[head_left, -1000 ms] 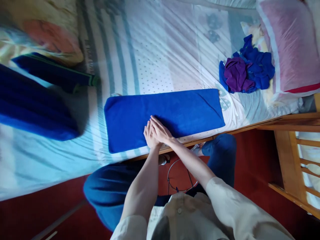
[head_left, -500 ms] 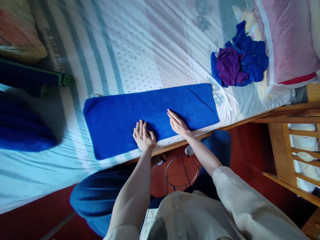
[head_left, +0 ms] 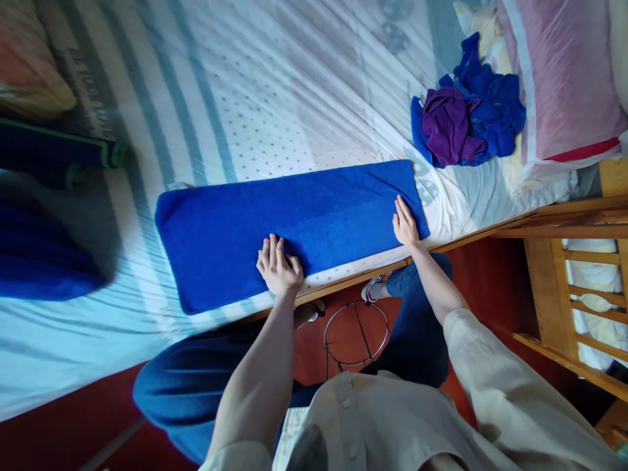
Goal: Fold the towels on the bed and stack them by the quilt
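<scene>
A long blue towel (head_left: 294, 226), folded into a strip, lies flat along the near edge of the bed (head_left: 275, 104). My left hand (head_left: 279, 265) rests flat on the towel's near edge around its middle, fingers stretched out. My right hand (head_left: 405, 222) lies flat on the towel's right end, fingers straight and together. Neither hand holds anything.
A crumpled heap of blue and purple cloths (head_left: 468, 114) sits at the right by a pink pillow (head_left: 559, 78). Dark blue folded fabric (head_left: 44, 255) lies at the left. A wooden bed frame and slatted rail (head_left: 569, 275) stand to the right. A wire ring (head_left: 356, 333) lies on the red floor.
My hands were together at the towel's middle. The right hand has slid rightward along the towel to its end, while the left stayed near the middle.
</scene>
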`<state>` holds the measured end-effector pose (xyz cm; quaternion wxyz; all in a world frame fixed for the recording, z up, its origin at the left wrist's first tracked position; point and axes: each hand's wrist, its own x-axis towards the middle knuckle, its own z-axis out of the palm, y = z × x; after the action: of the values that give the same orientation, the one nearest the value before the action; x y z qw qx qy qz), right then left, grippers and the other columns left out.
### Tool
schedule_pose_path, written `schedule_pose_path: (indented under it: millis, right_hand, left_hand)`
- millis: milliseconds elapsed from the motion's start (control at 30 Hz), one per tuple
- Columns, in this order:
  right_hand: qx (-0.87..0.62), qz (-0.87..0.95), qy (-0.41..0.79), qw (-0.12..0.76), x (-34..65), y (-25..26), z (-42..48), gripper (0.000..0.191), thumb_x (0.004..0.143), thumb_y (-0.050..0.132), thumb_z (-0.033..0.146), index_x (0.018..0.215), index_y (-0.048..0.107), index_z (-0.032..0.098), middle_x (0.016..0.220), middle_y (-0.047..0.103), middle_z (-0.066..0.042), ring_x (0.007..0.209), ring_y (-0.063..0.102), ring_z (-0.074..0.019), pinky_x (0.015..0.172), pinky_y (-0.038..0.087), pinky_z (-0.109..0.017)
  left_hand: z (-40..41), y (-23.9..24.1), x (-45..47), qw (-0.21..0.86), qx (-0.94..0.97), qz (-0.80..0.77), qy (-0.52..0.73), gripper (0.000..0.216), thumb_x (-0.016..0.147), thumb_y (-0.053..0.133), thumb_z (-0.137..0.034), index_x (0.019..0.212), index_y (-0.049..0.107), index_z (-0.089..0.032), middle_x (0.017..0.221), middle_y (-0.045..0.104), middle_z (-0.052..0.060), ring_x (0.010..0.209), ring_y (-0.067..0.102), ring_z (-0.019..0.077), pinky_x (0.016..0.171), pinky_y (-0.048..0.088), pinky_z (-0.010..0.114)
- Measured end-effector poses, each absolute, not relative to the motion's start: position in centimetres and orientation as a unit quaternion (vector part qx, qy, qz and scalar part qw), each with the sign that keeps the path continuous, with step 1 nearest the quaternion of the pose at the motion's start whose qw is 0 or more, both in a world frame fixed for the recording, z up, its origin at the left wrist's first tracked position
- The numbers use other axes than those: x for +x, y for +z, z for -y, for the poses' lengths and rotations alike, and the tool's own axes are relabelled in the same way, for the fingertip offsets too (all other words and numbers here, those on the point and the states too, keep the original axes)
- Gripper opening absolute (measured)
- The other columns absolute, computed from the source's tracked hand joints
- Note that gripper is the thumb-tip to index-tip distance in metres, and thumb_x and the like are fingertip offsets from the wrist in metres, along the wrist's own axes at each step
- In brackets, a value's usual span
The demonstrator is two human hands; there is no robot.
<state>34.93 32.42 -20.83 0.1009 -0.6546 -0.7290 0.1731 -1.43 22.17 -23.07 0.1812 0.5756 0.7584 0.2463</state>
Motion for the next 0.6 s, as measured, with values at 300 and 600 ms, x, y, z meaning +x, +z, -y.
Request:
schedule_pose_path:
  millis: [300, 600]
  right_hand:
    - [-0.709, 0.69, 0.108, 0.098, 38.8, -21.8, -32.9, 0.062, 0.108, 0.014, 0.032, 0.158, 0.041, 0.006, 0.166, 0.039, -0.016, 0.156, 0.033, -0.0183, 0.128, 0.033, -0.037]
    - [-0.76, 0.637, 0.092, 0.088, 37.5, -19.9, -33.8, 0.061, 0.105, 0.024, 0.027, 0.159, 0.036, 0.003, 0.168, 0.032, -0.021, 0.16, 0.025, -0.0245, 0.13, 0.028, -0.048]
  left_hand:
    - [-22.2, -23.0, -1.4, 0.177, 0.579, -0.755, 0.253, 0.057, 0.093, 0.041, -0.022, 0.149, 0.051, -0.015, 0.163, 0.043, 0.017, 0.157, 0.03, 0.03, 0.128, 0.022, 0.059]
    - [-22.3, -23.1, -1.4, 0.215, 0.564, -0.752, 0.265, 0.061, 0.092, 0.043, -0.026, 0.152, 0.049, -0.015, 0.166, 0.039, 0.015, 0.158, 0.027, 0.0301, 0.129, 0.017, 0.058]
